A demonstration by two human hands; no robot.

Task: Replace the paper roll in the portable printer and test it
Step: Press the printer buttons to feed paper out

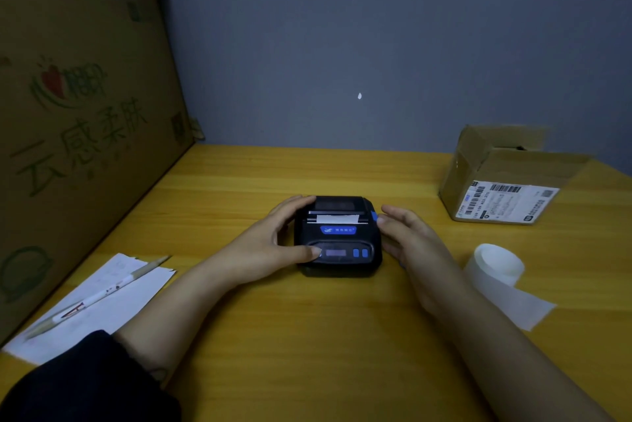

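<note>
A small black portable printer [337, 240] sits mid-table with its lid down, and a short strip of white paper [337, 218] pokes out of its slot. My left hand [273, 244] wraps the printer's left side, its thumb resting on the leftmost button of the front panel. My right hand [407, 244] lies against the printer's right side, fingers spread, a fingertip at the blue side latch [373, 216]. A loose white paper roll [496, 266] lies on the table to the right, its tail unrolled toward me.
An open cardboard parcel box [502, 179] with a shipping label stands at the back right. A sheet of paper [102, 302] with a pencil [99, 297] on it lies front left. A large printed carton [78, 121] walls the left side of the wooden table [307, 336].
</note>
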